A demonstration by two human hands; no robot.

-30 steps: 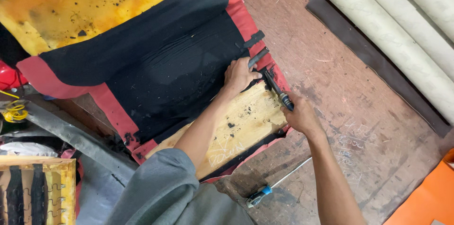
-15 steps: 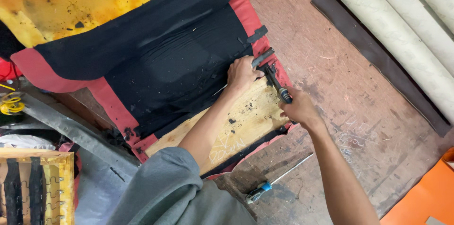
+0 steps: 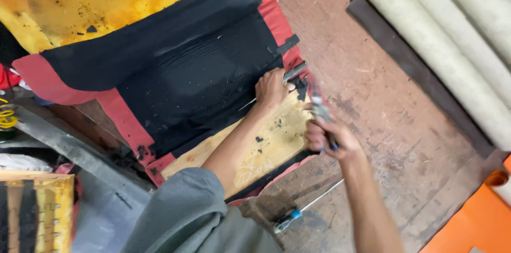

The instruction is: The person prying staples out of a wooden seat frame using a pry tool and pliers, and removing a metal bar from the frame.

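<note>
While the left hand [image 3: 271, 90] pressed flat on the black-and-red fabric seat cover [image 3: 197, 72] over yellow foam, the right hand [image 3: 330, 138], at its four o'clock, clenched blurred metal pliers [image 3: 319, 109], which judged best pulled steadily, close to the edge.

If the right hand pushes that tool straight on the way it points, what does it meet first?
Likely the small black tab at the cover's red edge, just past the tool tip in the right hand, close beside the left hand; motion blur leaves depth unclear.
</note>
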